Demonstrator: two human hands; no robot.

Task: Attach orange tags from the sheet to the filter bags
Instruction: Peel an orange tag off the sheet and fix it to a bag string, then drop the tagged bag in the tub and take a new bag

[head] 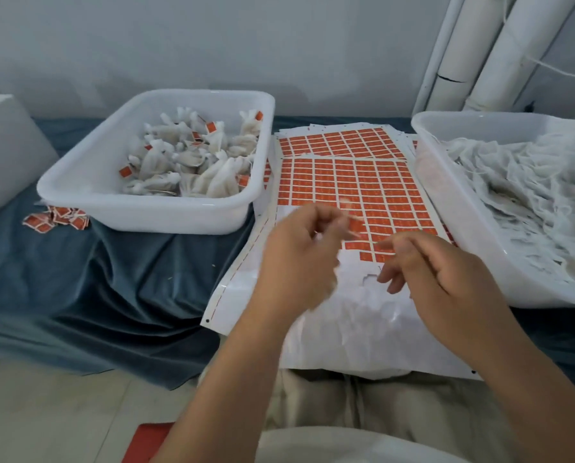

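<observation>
A sheet of orange tags [356, 185] lies flat in front of me, its near rows peeled to bare white backing. My left hand [299, 259] hovers over the sheet's left side, blurred by motion. Its fingers are curled, and whether they pinch anything I cannot tell. My right hand [440, 279] hangs over the sheet's near right part with relaxed fingers holding nothing, the fingertips close to the nearest tags. Tagged filter bags [192, 162] fill the left white tub [139, 208]. Untagged white filter bags [526, 195] are heaped in the right white tub [463, 208].
A second tag sheet [339, 142] lies beneath, further back. Loose orange tags [55, 218] are piled on the blue cloth [112, 279] beside the left tub. White pipes [480, 55] stand at the back right. A white box [2, 145] sits at the far left.
</observation>
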